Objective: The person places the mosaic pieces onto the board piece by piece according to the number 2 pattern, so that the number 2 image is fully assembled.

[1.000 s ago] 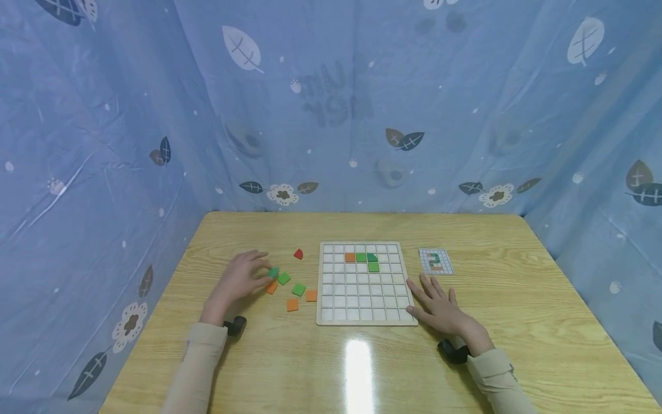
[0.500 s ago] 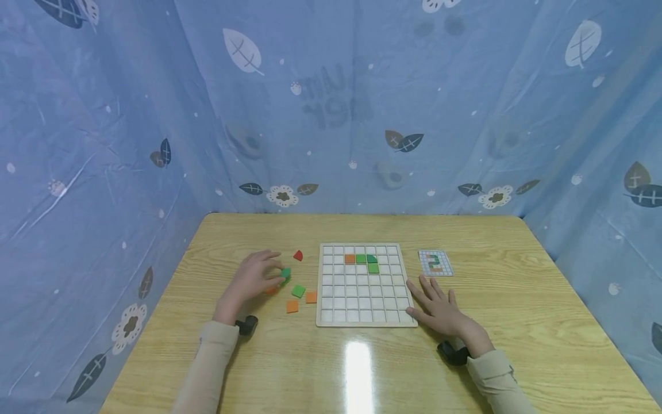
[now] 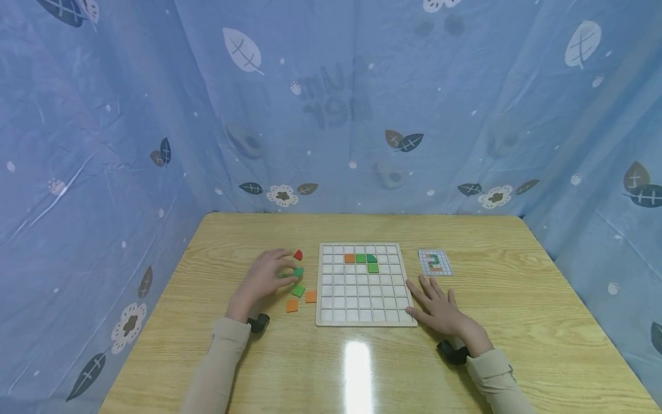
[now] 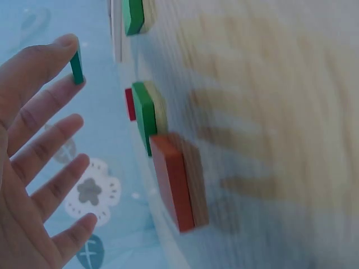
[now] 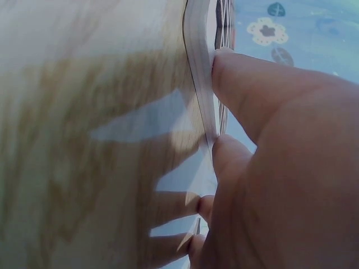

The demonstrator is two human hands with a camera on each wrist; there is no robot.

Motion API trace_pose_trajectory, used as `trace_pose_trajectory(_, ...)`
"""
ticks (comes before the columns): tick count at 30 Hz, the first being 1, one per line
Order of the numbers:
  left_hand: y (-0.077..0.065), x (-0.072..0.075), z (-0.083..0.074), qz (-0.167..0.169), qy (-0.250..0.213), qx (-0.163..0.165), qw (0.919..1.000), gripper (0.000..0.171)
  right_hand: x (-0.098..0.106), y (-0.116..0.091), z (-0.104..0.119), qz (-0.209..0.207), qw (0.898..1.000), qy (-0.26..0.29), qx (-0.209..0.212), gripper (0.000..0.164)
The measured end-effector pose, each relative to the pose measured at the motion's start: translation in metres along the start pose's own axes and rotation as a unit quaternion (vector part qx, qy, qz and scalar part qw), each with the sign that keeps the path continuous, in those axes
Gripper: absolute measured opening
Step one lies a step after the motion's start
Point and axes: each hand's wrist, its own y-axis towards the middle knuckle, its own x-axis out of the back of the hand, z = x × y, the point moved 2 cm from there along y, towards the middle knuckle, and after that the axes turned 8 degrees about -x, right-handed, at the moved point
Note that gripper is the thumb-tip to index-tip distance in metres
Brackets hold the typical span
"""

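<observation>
My left hand pinches a dark green quarter-round tile between thumb and index finger, off the table; its other fingers are spread. Below it in the left wrist view lie an orange square tile and a green square tile, both hidden by the hand in the head view. A red quarter-round tile lies just beyond the fingertips. My right hand, fingers spread, touches the right edge of the white grid board. The board bears an orange tile, two green squares and a dark green quarter-round.
Between left hand and board lie a green square and two orange squares. A small pattern card lies right of the board. The wooden table meets a blue patterned curtain at its back and sides.
My left hand has moved right toward the board, carrying the dark green quarter-round tile past the loose squares. The right hand stays at the board's edge.
</observation>
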Motion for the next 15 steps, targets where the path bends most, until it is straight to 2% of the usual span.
trace_pose_trajectory(10,0.01,-0.008,-0.015,-0.003,-0.024,-0.021,0.9995,0.029,-0.001,0.0,-0.001,0.001,1.0,0.003,0.002,0.066)
trace_pose_trajectory(15,0.016,-0.013,-0.02,-0.001,-0.021,-0.041,0.999,0.029,-0.001,-0.001,-0.001,0.004,1.0,0.008,-0.001,0.066)
